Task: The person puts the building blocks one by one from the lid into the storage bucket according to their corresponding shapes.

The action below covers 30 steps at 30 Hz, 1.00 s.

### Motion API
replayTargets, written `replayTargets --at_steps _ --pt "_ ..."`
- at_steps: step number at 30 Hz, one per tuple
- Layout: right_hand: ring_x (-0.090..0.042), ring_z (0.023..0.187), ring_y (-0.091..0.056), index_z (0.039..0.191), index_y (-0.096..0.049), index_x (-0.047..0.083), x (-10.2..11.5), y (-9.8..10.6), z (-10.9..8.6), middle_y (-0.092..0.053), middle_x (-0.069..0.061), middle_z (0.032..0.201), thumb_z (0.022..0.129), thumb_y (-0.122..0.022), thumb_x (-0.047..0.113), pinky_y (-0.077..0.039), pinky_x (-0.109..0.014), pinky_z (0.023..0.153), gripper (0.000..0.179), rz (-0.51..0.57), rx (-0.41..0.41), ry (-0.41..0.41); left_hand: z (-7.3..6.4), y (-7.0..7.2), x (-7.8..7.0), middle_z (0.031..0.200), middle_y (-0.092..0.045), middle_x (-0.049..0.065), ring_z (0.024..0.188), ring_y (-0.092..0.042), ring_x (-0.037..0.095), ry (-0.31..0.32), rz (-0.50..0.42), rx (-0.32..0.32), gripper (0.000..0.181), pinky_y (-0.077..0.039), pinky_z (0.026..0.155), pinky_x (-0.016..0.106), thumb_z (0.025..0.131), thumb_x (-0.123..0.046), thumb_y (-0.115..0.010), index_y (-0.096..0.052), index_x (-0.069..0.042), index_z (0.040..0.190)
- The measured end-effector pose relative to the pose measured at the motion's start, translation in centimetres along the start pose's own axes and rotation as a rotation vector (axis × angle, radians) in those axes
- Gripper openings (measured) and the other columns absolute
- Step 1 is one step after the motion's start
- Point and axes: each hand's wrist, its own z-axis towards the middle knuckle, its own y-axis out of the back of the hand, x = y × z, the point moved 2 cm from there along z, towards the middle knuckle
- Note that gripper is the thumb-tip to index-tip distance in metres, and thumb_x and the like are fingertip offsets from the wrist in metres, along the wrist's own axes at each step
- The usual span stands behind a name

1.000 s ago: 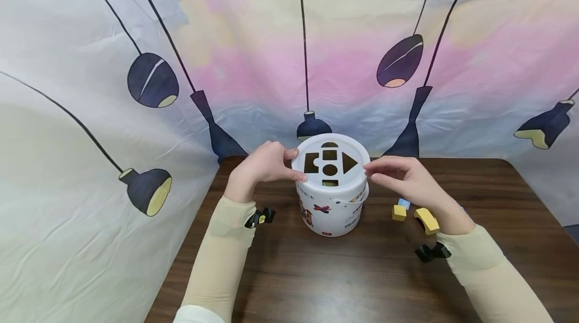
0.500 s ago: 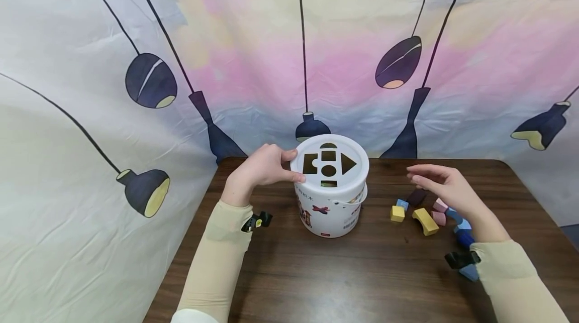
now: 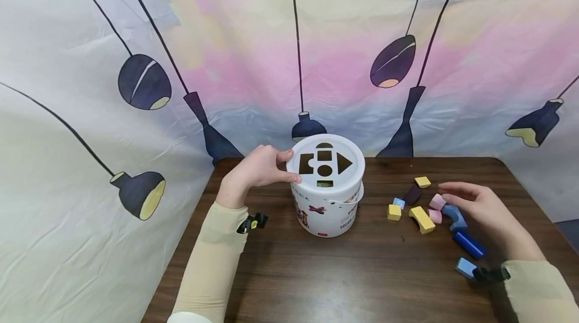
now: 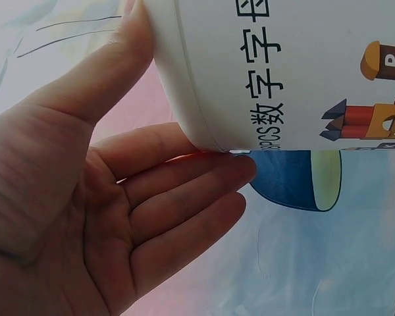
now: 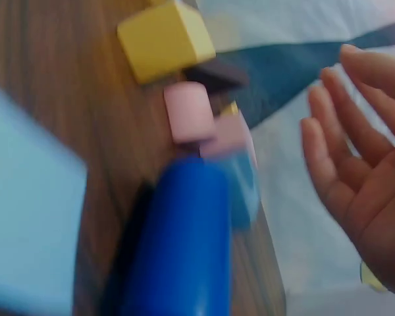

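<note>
A white lidded bucket (image 3: 325, 215) with printed sides stands on the table, several shaped holes cut through its lid (image 3: 338, 182). My left hand (image 3: 255, 172) holds the lid's left edge between thumb and index finger; in the left wrist view the other fingers (image 4: 184, 243) reach out beneath. On the right, my right hand (image 3: 490, 207) hovers over the loose blocks, its fingers loosely bent and nothing in them. Nearest to it are a pink block (image 3: 438, 201), a blue arch block (image 3: 456, 218) and a dark blue cylinder (image 3: 469, 244).
Right of the bucket lie a yellow cube (image 3: 394, 212), a yellow arch block (image 3: 422, 220), a dark brown block (image 3: 412, 195), a flat yellow block (image 3: 422, 182) and a light blue block (image 3: 466, 266). A printed cloth (image 3: 253, 62) hangs behind the table.
My right hand has left the lid's right edge and moved right and nearer, over the blocks, uncovering several of them. The left hand stays on the lid.
</note>
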Motion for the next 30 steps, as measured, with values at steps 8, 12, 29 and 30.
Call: replayTargets --at_steps 8,12,29,30 --pt "-0.008 0.088 -0.069 0.132 -0.066 -0.006 -3.0 1.4 -2.3 -0.075 -0.019 0.117 0.105 -0.073 0.030 -0.059 -0.028 0.074 0.045 -0.103 0.091 -0.055 -0.1 0.0 0.1 0.157 -0.052 0.003 0.146 -0.050 0.027 0.015 -0.001 0.004 0.086 -0.047 0.115 0.044 0.085 -0.052 -0.091 -0.055 -0.014 0.154" --pt "-0.012 0.088 -0.070 0.129 -0.065 -0.011 -4.1 1.6 -3.0 -0.075 -0.016 0.113 0.104 -0.073 0.026 -0.061 -0.030 0.074 0.045 -0.083 0.168 -0.106 -0.2 0.1 0.2 0.158 -0.052 0.002 0.147 -0.049 0.027 0.017 -0.006 0.003 0.087 -0.047 0.115 0.045 0.084 -0.052 -0.091 -0.054 -0.014 0.154" --pt "-0.022 0.103 -0.067 0.132 -0.061 -0.009 -5.0 1.9 -3.1 -0.071 -0.015 0.121 0.103 -0.073 0.039 -0.058 -0.031 0.076 0.057 -0.150 0.284 -0.215 -0.9 0.4 0.9 0.159 -0.051 -0.001 0.148 -0.048 0.025 0.036 -0.032 -0.016 0.088 -0.048 0.113 0.044 0.084 -0.055 -0.090 -0.054 -0.016 0.155" --pt "-0.022 0.103 -0.067 0.132 -0.061 -0.009 -5.0 1.9 -3.1 -0.071 -0.014 0.121 0.103 -0.073 0.039 -0.058 -0.031 0.077 0.057 -0.152 0.294 -0.215 -0.9 0.4 0.9 0.159 -0.051 -0.001 0.148 -0.048 0.025 0.038 -0.031 -0.016 0.088 -0.048 0.113 0.044 0.084 -0.055 -0.090 -0.054 -0.016 0.155"
